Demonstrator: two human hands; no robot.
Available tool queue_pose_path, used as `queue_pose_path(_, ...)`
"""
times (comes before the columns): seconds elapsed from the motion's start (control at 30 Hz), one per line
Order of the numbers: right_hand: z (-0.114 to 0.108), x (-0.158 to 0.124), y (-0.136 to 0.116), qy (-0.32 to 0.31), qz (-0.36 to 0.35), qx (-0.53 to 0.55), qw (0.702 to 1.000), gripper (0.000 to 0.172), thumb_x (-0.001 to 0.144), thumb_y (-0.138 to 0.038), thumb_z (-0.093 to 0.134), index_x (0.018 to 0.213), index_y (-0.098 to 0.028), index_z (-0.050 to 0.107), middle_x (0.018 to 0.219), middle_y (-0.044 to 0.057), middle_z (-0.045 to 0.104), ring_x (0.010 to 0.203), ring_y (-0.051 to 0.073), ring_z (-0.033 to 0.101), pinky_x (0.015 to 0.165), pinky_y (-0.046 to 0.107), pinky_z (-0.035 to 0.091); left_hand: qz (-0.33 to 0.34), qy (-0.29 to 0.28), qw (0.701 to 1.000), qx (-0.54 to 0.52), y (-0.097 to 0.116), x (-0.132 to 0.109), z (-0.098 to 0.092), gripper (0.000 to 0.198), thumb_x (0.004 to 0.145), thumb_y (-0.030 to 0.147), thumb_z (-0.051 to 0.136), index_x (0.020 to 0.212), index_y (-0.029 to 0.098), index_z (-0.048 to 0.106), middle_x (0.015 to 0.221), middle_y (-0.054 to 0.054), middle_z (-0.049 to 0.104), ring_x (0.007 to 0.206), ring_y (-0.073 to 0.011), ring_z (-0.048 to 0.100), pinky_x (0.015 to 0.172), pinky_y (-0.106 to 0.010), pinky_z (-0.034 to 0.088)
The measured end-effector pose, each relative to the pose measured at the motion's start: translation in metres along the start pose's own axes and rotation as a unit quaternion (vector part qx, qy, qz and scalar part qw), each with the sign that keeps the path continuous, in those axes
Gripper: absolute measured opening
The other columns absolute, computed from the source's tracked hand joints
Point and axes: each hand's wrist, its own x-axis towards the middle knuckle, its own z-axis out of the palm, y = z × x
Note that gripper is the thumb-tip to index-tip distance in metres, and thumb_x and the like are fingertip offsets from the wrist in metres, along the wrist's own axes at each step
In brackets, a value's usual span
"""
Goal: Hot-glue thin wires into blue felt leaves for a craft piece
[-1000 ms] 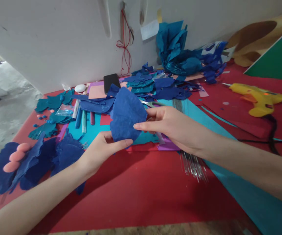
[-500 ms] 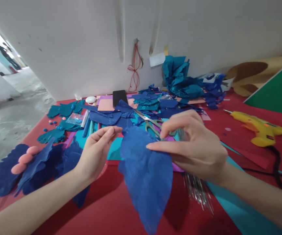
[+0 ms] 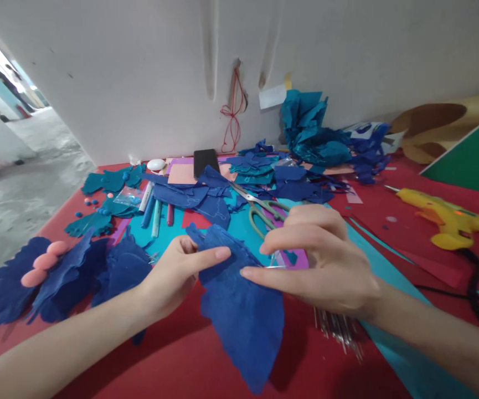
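Observation:
A blue leaf-shaped cut-out (image 3: 243, 316), in thin felt-like material with a wavy edge, hangs over the red tabletop with its tip pointing down. My left hand (image 3: 181, 271) grips its upper left part, thumb across the front and fingers behind. At the upper right edge, my right hand (image 3: 326, 260) is closed on it, with one fingertip against the front and the other fingers curled above. A short pale, shiny line shows beside that finger; I cannot make out what it is. Green-handled scissors (image 3: 258, 210) lie just beyond my right hand.
A yellow glue gun (image 3: 447, 216) with a black cord lies at right. Thin metal wires (image 3: 339, 330) sit under my right hand. Blue butterfly shapes with pink balls (image 3: 45, 262) are at left. Behind are markers (image 3: 156, 219), blue scraps (image 3: 189, 194) and a black phone-like slab (image 3: 205, 163).
My left hand has moved right and down, its thumb now over the cut-out's front. The cut-out's top has folded over and tilted left. My right hand has shifted slightly down.

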Motion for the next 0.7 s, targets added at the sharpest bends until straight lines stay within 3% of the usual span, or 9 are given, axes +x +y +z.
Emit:
queue_pose_path(0.1, 0.0010, -0.0032, 0.0019, -0.005, -0.015, -0.014, 1.000, 0.026, 0.069, -0.015, 0.067, 0.084, -0.033, 0.054, 0.087, -0.008, 0.057, 0.084, 0.010, 0.047, 0.079, 0.026, 0.039, 0.000, -0.045, 0.999, 0.023, 0.0003, -0.0033, 0.0039, 0.004, 0.063, 0.022, 0.069, 0.064, 0.018, 0.068, 0.063, 0.001, 0.068, 0.057, -0.0111, 0.061, 0.058, -0.019, 0.047)
queue_pose_path(0.27, -0.0005, 0.0002, 0.0011, -0.023, -0.046, -0.042, 0.998, 0.019, 0.070, -0.016, 0.066, 0.079, -0.030, 0.057, 0.081, -0.004, 0.056, 0.082, 0.013, 0.046, 0.077, 0.028, 0.041, 0.041, -0.059, 0.997, 0.018, 0.0007, -0.0064, 0.0093, 0.015, 0.067, 0.015, 0.065, 0.079, 0.022, 0.069, 0.072, 0.001, 0.070, 0.068, -0.0135, 0.064, 0.064, -0.021, 0.048)
queue_pose_path(0.43, -0.0005, 0.0016, -0.0008, -0.024, -0.046, -0.037, 0.998, 0.019, 0.071, -0.015, 0.065, 0.079, -0.029, 0.056, 0.082, -0.005, 0.057, 0.081, 0.011, 0.046, 0.076, 0.025, 0.040, 0.062, -0.071, 0.995, 0.011, 0.0005, -0.0067, 0.0104, 0.019, 0.069, 0.010, 0.062, 0.081, 0.022, 0.069, 0.073, 0.002, 0.070, 0.067, -0.0107, 0.064, 0.063, -0.017, 0.049)
queue_pose_path(0.7, 0.0018, -0.0027, -0.0016, -0.034, -0.033, -0.033, 0.998, 0.021, 0.073, -0.015, 0.064, 0.082, -0.030, 0.052, 0.084, -0.007, 0.059, 0.079, 0.011, 0.049, 0.076, 0.026, 0.040, 0.054, -0.058, 0.996, 0.037, -0.0010, -0.0065, 0.0092, 0.012, 0.066, 0.012, 0.066, 0.075, 0.020, 0.069, 0.077, 0.001, 0.070, 0.074, -0.0145, 0.065, 0.069, -0.021, 0.051)
